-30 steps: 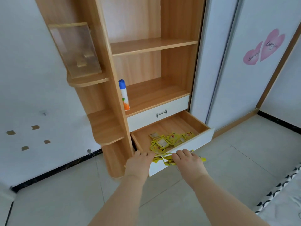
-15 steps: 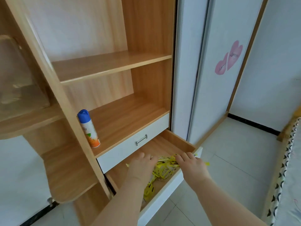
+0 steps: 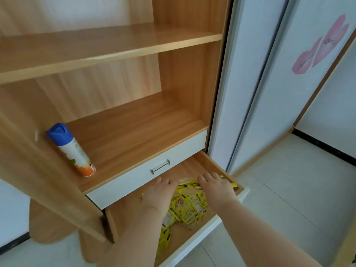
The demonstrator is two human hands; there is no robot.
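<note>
The right hand (image 3: 216, 189) lay knuckles-up inside the drawer, its fingers (image 3: 205, 178) curled down over a bunch of small yellow printed sachets (image 3: 185, 207), one yellow end projecting past its outer side; this read as a hold on the bunch. The left hand (image 3: 158, 195) rested on the same heap just beside it, but the view from behind the knuckles did not show whether its fingers closed on anything. The sachets lay loose on the wooden floor of the lower white-fronted pull-out drawer (image 3: 215, 166), which stood pulled out, with some strewn towards its front panel. Directly above the fingertips sat the closed upper white drawer with a metal bar handle (image 3: 159, 166), and on the wooden shelf (image 3: 134, 130) above that stood a white aerosol can with a blue cap and orange base (image 3: 71, 149). White sliding doors with pink heart stickers (image 3: 323, 45) flanked the unit on the right. The step in hand was judged to be handling the sachets in the drawer, either setting a handful down or gathering one. The next move called for a decided grip or a full release, then lifting both hands clear of the upper drawer front and the front panel without dragging sachets over the rim.
</note>
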